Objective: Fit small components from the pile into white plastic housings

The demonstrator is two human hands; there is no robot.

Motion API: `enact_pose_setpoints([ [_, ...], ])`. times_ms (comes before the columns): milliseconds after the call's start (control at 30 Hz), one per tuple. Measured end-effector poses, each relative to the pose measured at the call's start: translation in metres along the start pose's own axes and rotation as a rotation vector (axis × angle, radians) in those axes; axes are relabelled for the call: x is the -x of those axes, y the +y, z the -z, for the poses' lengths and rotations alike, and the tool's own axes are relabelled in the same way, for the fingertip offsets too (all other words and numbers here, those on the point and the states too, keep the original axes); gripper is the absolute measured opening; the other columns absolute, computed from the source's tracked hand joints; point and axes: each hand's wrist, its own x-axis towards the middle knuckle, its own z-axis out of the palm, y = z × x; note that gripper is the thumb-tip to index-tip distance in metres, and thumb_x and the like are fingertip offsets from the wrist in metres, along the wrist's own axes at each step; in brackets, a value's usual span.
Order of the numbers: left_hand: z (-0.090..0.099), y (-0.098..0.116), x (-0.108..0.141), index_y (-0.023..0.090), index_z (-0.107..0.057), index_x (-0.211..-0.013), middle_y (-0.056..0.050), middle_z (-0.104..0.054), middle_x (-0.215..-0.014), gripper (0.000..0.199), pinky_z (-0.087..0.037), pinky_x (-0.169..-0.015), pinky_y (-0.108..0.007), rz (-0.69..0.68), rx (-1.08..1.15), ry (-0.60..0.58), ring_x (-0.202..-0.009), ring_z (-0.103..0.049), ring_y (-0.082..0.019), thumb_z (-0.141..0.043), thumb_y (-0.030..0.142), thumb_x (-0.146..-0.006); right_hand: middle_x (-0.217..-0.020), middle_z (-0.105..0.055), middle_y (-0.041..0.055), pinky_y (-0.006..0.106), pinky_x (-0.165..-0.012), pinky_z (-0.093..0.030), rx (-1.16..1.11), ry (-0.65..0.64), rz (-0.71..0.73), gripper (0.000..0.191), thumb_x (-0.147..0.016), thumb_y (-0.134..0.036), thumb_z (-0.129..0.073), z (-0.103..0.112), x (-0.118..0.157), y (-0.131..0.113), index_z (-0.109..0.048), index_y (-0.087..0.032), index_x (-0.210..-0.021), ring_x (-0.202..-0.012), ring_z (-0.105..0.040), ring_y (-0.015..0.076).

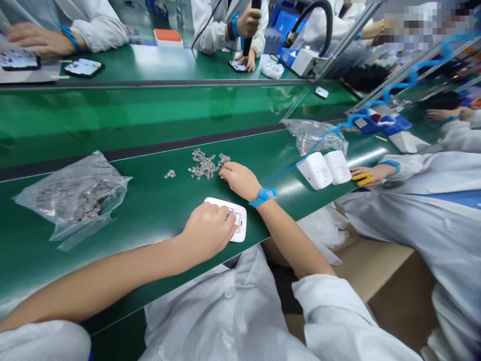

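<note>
My left hand (210, 228) is closed over a white plastic housing (241, 220) lying on the green bench top, its curled fingers near a recess in the part. Most of the housing's left side is covered by the hand. At the right edge of a loose pile of small metal pieces (203, 164), my right hand (239, 178) has its fingers drawn together. Its fingertips touch the pile, and whatever they pinch is too small to make out. A few more metal pieces (171, 174) lie apart, left of the pile.
Clear plastic bags of metal pieces lie left (80, 193) and upper right (315, 135). Two white housings (326, 168) stand to the right, beside a co-worker's hand (368, 175). A green conveyor belt (150, 110) runs behind the bench; co-workers handle parts beyond it. A blue coiled cord (387, 93) hangs at right.
</note>
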Motion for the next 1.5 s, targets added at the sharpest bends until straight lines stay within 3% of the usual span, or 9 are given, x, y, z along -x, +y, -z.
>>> enact_pose_setpoints([
  [133, -0.002, 0.0, 0.003, 0.017, -0.064, -0.075, -0.005, -0.061, -0.068, 0.021, -0.032, -0.061, -0.037, -0.016, -0.027, 0.014, -0.063, -0.057, -0.021, -0.059, 0.024, -0.094, -0.101, -0.064, 0.0081, 0.033, -0.075, -0.048, -0.211, 0.205, -0.044, 0.035, -0.1, -0.012, -0.038, 0.011, 0.035, -0.004, -0.068, -0.018, -0.117, -0.087, -0.059, 0.0195],
  [267, -0.004, -0.002, 0.003, 0.018, -0.063, -0.072, -0.004, -0.059, -0.067, 0.023, -0.031, -0.061, -0.037, -0.023, -0.028, 0.018, -0.062, -0.056, -0.02, -0.058, 0.024, -0.094, -0.094, -0.062, 0.0057, 0.031, -0.073, -0.051, -0.53, 0.399, -0.115, 0.03, -0.105, -0.023, -0.038, 0.022, 0.081, -0.022, -0.067, -0.019, -0.097, -0.078, -0.06, 0.015],
  [367, -0.004, -0.002, 0.001, 0.019, -0.061, -0.07, -0.003, -0.057, -0.065, 0.025, -0.031, -0.061, -0.037, -0.033, -0.047, 0.039, -0.061, -0.055, -0.02, -0.059, 0.025, -0.094, -0.082, -0.062, 0.0031, 0.03, -0.071, -0.049, -0.638, 0.444, -0.229, 0.027, -0.104, -0.026, -0.045, 0.023, 0.11, -0.039, -0.061, -0.02, -0.083, -0.076, -0.06, 0.0152],
  [500, 0.0, 0.0, 0.001, 0.019, -0.06, -0.069, -0.003, -0.057, -0.064, 0.027, -0.03, -0.061, -0.037, -0.045, -0.093, 0.034, -0.061, -0.054, -0.02, -0.059, 0.029, -0.094, -0.08, -0.066, 0.0011, 0.03, -0.068, -0.05, -0.698, 0.455, -0.4, 0.013, -0.098, -0.021, -0.055, 0.018, 0.133, -0.057, -0.064, -0.021, -0.09, -0.073, -0.062, 0.0151],
  [667, 0.001, 0.004, 0.004, 0.018, -0.061, -0.07, -0.004, -0.056, -0.064, 0.028, -0.028, -0.06, -0.037, -0.068, -0.152, 0.049, -0.062, -0.052, -0.021, -0.057, 0.033, -0.094, -0.095, -0.075, 0.0053, 0.033, -0.079, -0.054, -0.576, 0.496, -0.348, 0.012, -0.099, -0.02, -0.058, 0.023, 0.134, -0.075, -0.07, -0.021, -0.095, -0.088, -0.068, 0.019],
  [867, -0.006, 0.003, 0.003, 0.018, -0.065, -0.076, -0.001, -0.052, -0.061, 0.023, -0.028, -0.06, -0.037, -0.077, -0.205, 0.118, -0.058, -0.049, -0.019, -0.059, 0.029, -0.095, -0.089, -0.071, 0.0071, 0.039, -0.081, -0.05, -0.381, 0.425, -0.399, 0.016, -0.099, -0.018, -0.053, 0.019, 0.123, -0.089, -0.066, -0.02, -0.089, -0.087, -0.062, 0.0231],
  [1100, -0.004, 0.003, 0.001, 0.019, -0.063, -0.071, -0.002, -0.053, -0.059, 0.029, -0.027, -0.059, -0.036, -0.084, -0.194, 0.131, -0.057, -0.048, -0.019, -0.056, 0.03, -0.097, -0.122, -0.059, 0.0121, 0.044, -0.096, -0.05, -0.5, 0.545, -0.426, 0.011, -0.096, -0.015, -0.058, 0.01, 0.121, -0.089, -0.066, -0.02, -0.09, -0.103, -0.057, 0.0236],
  [1333, -0.007, 0.003, 0.001, 0.02, -0.057, -0.067, -0.001, -0.05, -0.058, 0.028, -0.028, -0.059, -0.036, -0.076, -0.2, 0.148, -0.057, -0.048, -0.019, -0.06, 0.027, -0.094, -0.11, -0.062, 0.0093, 0.042, -0.094, -0.051, -0.674, 0.529, -0.439, 0.009, -0.093, -0.015, -0.059, 0.003, 0.119, -0.083, -0.065, -0.02, -0.089, -0.107, -0.06, 0.0234],
  [1500, -0.006, 0.003, 0.002, 0.02, -0.057, -0.066, -0.001, -0.05, -0.058, 0.028, -0.027, -0.059, -0.036, -0.083, -0.198, 0.147, -0.057, -0.047, -0.019, -0.059, 0.026, -0.094, -0.107, -0.063, 0.0087, 0.041, -0.092, -0.05, -0.657, 0.493, -0.414, 0.011, -0.092, -0.012, -0.057, 0.005, 0.118, -0.082, -0.063, -0.02, -0.089, -0.103, -0.061, 0.0227],
])
